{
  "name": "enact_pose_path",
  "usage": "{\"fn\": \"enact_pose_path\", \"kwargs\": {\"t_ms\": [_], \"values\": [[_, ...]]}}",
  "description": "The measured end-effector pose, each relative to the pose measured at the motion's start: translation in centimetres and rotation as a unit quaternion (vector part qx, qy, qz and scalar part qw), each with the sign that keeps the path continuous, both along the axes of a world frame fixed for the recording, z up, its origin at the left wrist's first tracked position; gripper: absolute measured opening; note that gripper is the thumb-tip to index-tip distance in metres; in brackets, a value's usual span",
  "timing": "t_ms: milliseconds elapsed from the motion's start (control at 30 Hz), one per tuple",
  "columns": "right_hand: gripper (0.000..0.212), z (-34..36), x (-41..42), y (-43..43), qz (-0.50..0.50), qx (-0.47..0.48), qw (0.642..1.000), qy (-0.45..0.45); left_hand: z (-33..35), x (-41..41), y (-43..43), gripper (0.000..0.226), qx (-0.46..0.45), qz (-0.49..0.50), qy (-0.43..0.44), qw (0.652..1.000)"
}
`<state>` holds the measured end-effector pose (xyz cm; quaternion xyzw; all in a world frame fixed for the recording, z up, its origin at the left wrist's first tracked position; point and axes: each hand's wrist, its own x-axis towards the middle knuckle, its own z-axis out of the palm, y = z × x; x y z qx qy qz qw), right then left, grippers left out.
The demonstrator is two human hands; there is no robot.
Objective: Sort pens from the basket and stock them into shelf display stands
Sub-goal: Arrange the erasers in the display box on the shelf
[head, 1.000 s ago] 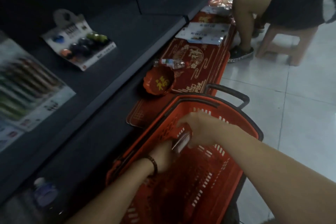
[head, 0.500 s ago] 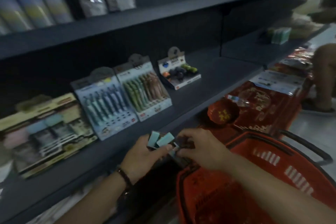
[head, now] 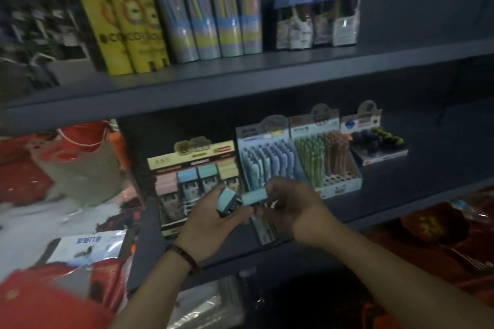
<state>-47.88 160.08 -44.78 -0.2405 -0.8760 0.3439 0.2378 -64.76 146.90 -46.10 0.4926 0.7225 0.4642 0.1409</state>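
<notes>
The left hand [head: 211, 224] curls around a small bundle of teal-capped pens [head: 227, 201], and the right hand [head: 291, 208] pinches one teal-capped pen [head: 255, 197] free, both just before the yellow-topped display stand [head: 192, 168]. Best to match cap colour to the teal column, then slot it upright.

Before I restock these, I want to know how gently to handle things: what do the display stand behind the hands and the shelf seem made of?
The display stand looks like printed cardboard: flat folded panels, a die-cut header and matte colour print. The shelf looks like dark painted metal, judging by its thin straight edge and even dull finish, though blur leaves that open. The packs in the left hand and right hand look plastic-capped.
</notes>
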Motion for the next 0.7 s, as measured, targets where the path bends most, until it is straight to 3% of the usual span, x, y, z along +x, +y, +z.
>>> {"fn": "enact_pose_path", "kwargs": {"t_ms": [67, 167, 233, 533, 700], "values": [[0.026, 0.2, -2.0, 1.0, 0.009, 0.006, 1.000, 0.021, 0.1, -2.4, -0.8, 0.017, 0.012, 0.005, 0.000, 1.000], [0.011, 1.1, -4.4, 1.4, 0.022, -0.026, 0.998, 0.057, 0.4, -5.3, -2.0, 0.011, 0.057, 0.046, -0.055, 0.996], [0.030, 1.4, -6.0, 1.3, 0.031, -0.016, 0.996, 0.081, 0.5, -6.6, -2.6, 0.014, 0.096, 0.088, -0.087, 0.988], [0.019, 2.0, -13.8, 1.1, 0.019, 0.101, 0.994, 0.046, 0.1, -9.5, -3.3, 0.013, 0.196, 0.167, -0.050, 0.965], [0.018, 1.4, -16.0, 1.3, 0.036, 0.153, 0.987, 0.043, -0.6, -10.4, -3.3, 0.009, 0.170, 0.179, 0.016, 0.969]]}}
